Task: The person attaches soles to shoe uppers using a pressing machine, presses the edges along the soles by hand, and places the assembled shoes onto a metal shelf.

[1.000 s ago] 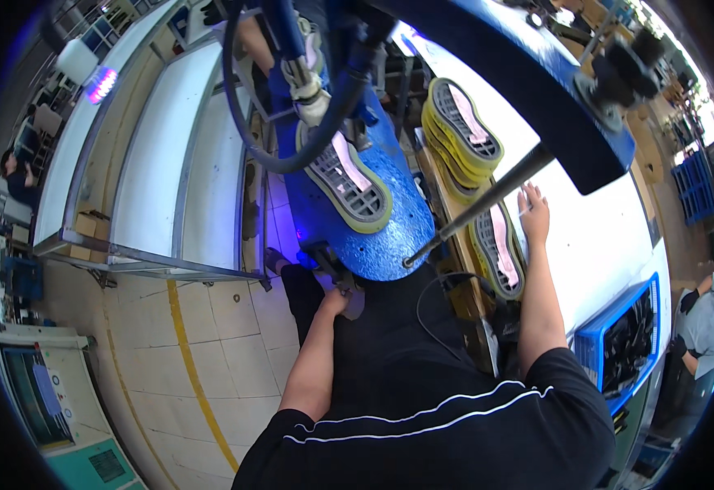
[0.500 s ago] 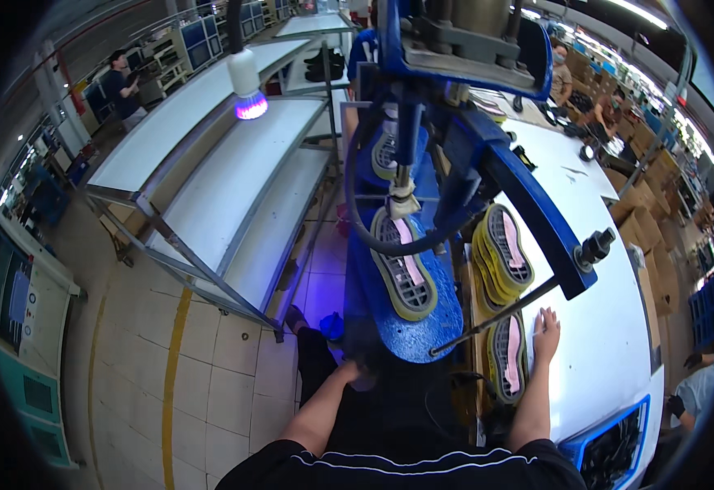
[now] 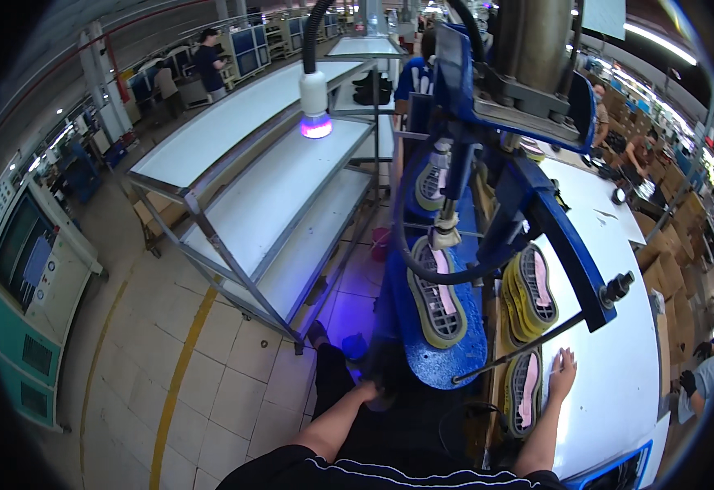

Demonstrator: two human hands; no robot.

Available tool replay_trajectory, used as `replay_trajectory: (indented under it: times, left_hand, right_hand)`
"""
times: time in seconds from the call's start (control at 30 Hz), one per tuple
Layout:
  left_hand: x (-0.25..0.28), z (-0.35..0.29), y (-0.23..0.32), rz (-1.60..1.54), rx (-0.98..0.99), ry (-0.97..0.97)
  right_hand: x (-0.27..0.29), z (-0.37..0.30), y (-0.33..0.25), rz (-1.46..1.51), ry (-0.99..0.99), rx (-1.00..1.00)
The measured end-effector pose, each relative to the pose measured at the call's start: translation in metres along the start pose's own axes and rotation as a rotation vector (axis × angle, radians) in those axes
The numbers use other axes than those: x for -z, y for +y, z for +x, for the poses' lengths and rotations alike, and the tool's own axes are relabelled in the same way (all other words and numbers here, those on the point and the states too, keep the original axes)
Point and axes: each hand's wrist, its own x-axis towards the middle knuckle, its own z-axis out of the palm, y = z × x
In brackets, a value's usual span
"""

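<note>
Resting on the white worktable, my right hand has its fingers stretched out and nothing in them. Just left of it lies a shoe sole, yellow-edged and grey with a pink strip. Beyond that sole is a stack of similar soles. My left hand hangs low beside my leg, its fingers lost in shadow. In front of me, one sole lies on the blue plate of a press, under its padded tip. Another sole sits farther back on the machine.
A blue arm with a rod crosses above the plate. To the left stands a white-shelved rack, with a purple-lit lamp hanging over it. A blue crate is at lower right. Other people work at far right and far left.
The view has swung left, so everything sits farther right and lower in it. Both my hands stay in about the same places, and the soles have not moved.
</note>
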Motion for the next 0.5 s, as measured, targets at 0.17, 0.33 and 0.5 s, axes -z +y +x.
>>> replay_trajectory:
  times: [0.17,0.33,0.5]
  left_hand:
    - [0.008,-0.011,0.008,0.068,0.06,-0.04]
    - [0.025,-0.026,0.03,0.116,0.103,-0.097]
    - [0.03,-0.032,0.038,0.074,0.112,-0.089]
  right_hand:
    - [-0.002,0.0,-0.004,0.032,-0.003,0.011]
    - [-0.007,0.0,0.002,-0.001,0.017,0.023]
    - [-0.004,-0.001,0.001,-0.016,0.014,0.018]
